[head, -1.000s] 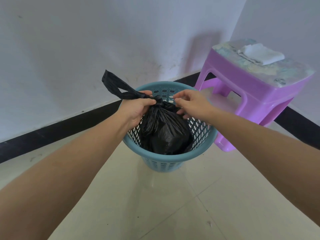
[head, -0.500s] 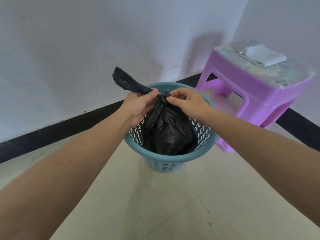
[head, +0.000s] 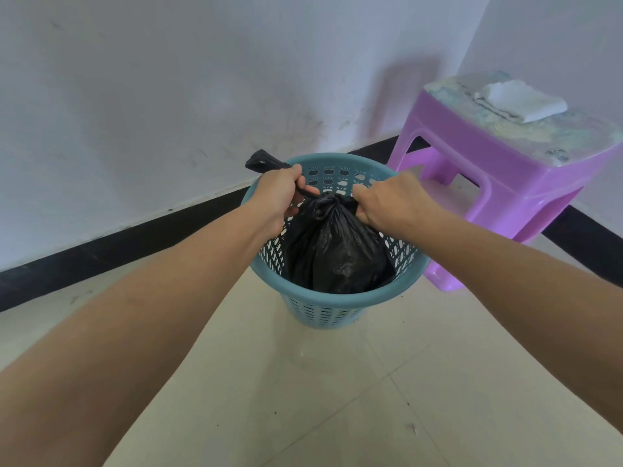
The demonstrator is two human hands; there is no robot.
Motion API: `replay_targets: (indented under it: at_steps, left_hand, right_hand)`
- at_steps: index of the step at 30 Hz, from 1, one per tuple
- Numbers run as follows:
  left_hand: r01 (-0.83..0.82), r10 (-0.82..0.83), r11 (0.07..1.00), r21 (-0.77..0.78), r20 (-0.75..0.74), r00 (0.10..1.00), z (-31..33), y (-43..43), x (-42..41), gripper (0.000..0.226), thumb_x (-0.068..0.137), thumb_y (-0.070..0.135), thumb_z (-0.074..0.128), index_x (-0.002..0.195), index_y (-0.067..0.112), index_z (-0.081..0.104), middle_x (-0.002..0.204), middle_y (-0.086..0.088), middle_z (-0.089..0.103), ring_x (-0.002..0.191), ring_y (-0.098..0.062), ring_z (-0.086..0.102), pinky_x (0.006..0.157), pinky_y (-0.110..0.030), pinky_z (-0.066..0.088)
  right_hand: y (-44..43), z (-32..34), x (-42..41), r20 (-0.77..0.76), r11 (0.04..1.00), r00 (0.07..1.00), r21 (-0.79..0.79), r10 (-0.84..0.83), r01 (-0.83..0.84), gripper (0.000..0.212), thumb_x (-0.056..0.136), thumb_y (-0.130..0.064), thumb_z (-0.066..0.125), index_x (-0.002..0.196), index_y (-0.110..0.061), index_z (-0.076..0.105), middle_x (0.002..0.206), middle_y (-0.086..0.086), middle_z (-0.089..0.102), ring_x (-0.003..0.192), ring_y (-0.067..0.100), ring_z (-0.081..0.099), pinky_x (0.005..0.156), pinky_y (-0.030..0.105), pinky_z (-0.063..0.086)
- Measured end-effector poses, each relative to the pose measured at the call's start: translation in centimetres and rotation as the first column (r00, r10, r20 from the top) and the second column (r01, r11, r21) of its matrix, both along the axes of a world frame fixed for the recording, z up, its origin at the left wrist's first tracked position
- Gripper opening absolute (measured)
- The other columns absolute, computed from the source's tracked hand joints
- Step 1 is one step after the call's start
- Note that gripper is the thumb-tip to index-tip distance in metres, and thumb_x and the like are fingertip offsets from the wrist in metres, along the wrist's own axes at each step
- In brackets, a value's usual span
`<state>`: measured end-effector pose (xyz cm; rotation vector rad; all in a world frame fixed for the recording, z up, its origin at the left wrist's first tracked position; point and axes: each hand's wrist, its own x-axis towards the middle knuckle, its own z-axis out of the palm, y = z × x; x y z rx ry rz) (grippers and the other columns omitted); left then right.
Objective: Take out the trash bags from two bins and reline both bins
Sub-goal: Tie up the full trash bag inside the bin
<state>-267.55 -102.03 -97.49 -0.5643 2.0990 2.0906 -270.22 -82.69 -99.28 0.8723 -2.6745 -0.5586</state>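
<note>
A full black trash bag (head: 337, 254) sits inside a teal perforated bin (head: 337, 299) on the tiled floor near the wall. The bag's top is gathered into a knot between my hands. My left hand (head: 279, 197) grips one black handle strip, whose end sticks out past my fist to the upper left. My right hand (head: 387, 203) grips the other strip on the right of the knot. Both strips are pulled taut sideways above the bin's mouth.
A purple plastic stool (head: 499, 183) stands right of the bin in the corner, with a folded white cloth (head: 522, 101) on its top. White walls with a black baseboard (head: 118, 244) run behind. Pale floor tiles (head: 337, 399) lie in front.
My hands have drawn apart, pulling the two strips sideways and tightening the knot. The loose strip end beyond my left fist has become much shorter.
</note>
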Motion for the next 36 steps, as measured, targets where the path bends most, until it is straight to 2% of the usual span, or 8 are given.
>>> replay_targets:
  at_steps: [6, 9, 14, 19, 22, 24, 28, 36]
  left_hand:
    - [-0.009, 0.009, 0.988, -0.152, -0.002, 1.0, -0.4, -0.2, -0.1, 0.033, 0.098, 0.02, 0.045, 0.066, 0.017, 0.052, 0.067, -0.001, 0.069, 0.062, -0.014, 0.053, 0.064, -0.029, 0.042]
    - [0.094, -0.127, 0.833, -0.545, -0.023, 0.992, -0.9, -1.3, -0.3, 0.019, 0.091, 0.024, 0.064, 0.103, 0.011, 0.058, 0.094, -0.008, 0.068, 0.082, -0.023, 0.06, 0.076, -0.033, 0.049]
    - [0.112, -0.357, 0.63, -0.769, -0.158, 0.92, -1.6, -1.2, 0.7, 0.114, 0.077, 0.021, 0.081, 0.154, 0.024, -0.003, 0.147, -0.014, 0.031, 0.131, -0.025, 0.041, 0.112, -0.041, 0.034]
    - [0.36, -0.626, 0.518, -0.776, -0.057, 0.778, -2.1, -1.4, 1.1, 0.051, 0.105, 0.028, 0.04, 0.153, 0.027, 0.026, 0.163, -0.003, 0.016, 0.15, -0.019, 0.012, 0.121, -0.031, 0.003]
    - [0.348, -0.613, 0.611, -0.712, -0.146, 0.777, -1.4, -1.5, 2.0, 0.063, 0.099, 0.053, 0.035, 0.153, 0.022, 0.028, 0.153, 0.002, 0.035, 0.142, -0.009, 0.029, 0.119, -0.028, 0.019]
    - [0.31, -0.617, 0.59, -0.745, -0.169, 0.768, -0.3, -1.6, 1.8, 0.069, 0.092, 0.055, 0.051, 0.151, 0.023, 0.034, 0.131, 0.002, 0.047, 0.124, -0.009, 0.042, 0.107, -0.023, 0.031]
    - [0.236, -0.545, 0.637, -0.734, -0.212, 0.811, 3.7, -0.6, 0.7, 0.018, 0.095, 0.022, 0.062, 0.109, 0.032, 0.065, 0.091, 0.006, 0.049, 0.09, -0.012, 0.05, 0.077, -0.011, 0.034]
    - [0.142, -0.389, 0.71, -0.689, -0.216, 0.896, 17.5, 1.2, 1.5, 0.009, 0.097, 0.012, 0.056, 0.101, 0.019, 0.06, 0.112, -0.001, 0.045, 0.102, -0.012, 0.048, 0.095, -0.022, 0.036]
  right_hand:
    - [0.5, 0.4, 0.4, 0.268, 0.983, 0.958, -0.118, -0.105, 0.14, 0.024, 0.099, -0.035, 0.036, 0.089, -0.016, 0.046, 0.078, 0.002, 0.053, 0.074, 0.028, 0.053, 0.061, 0.034, 0.034]
    - [1.1, -0.4, 0.8, 0.385, 0.929, 0.92, -0.312, -0.069, 0.2, 0.027, 0.098, -0.029, 0.038, 0.075, -0.014, 0.041, 0.072, 0.003, 0.047, 0.076, 0.032, 0.053, 0.064, 0.037, 0.033]
    - [1.4, -0.3, 1.2, 0.45, 0.711, 0.889, -0.598, -0.084, 0.37, 0.025, 0.1, -0.022, 0.037, 0.08, -0.009, 0.041, 0.067, 0.003, 0.044, 0.06, 0.022, 0.04, 0.058, 0.037, 0.02]
    - [0.7, 1.2, 2.3, 0.536, 0.321, 0.842, -0.807, 0.05, 0.495, 0.028, 0.1, -0.026, 0.037, 0.089, -0.004, 0.049, 0.074, 0.004, 0.051, 0.069, 0.019, 0.046, 0.06, 0.035, 0.034]
    - [1.5, 3.3, 2.3, 0.558, 0.153, 0.817, -0.828, 0.147, 0.539, 0.038, 0.094, -0.037, 0.038, 0.1, -0.003, 0.054, 0.09, 0.021, 0.059, 0.075, 0.032, 0.054, 0.069, 0.048, 0.046]
    - [2.1, 4.4, 2.6, 0.539, 0.156, 0.829, -0.841, 0.148, 0.518, 0.037, 0.097, -0.034, 0.039, 0.1, -0.001, 0.054, 0.099, 0.025, 0.06, 0.088, 0.039, 0.059, 0.078, 0.05, 0.049]
    - [2.1, 6.5, 3.2, 0.57, 0.165, 0.807, -0.82, 0.151, 0.548, 0.032, 0.103, -0.023, 0.04, 0.106, 0.003, 0.058, 0.106, 0.022, 0.062, 0.095, 0.029, 0.057, 0.071, 0.029, 0.041]
    - [1.6, 20.6, 3.8, 0.63, 0.121, 0.77, -0.776, 0.1, 0.62, 0.036, 0.089, -0.042, 0.041, 0.088, -0.009, 0.053, 0.083, 0.009, 0.059, 0.087, 0.032, 0.062, 0.081, 0.046, 0.048]
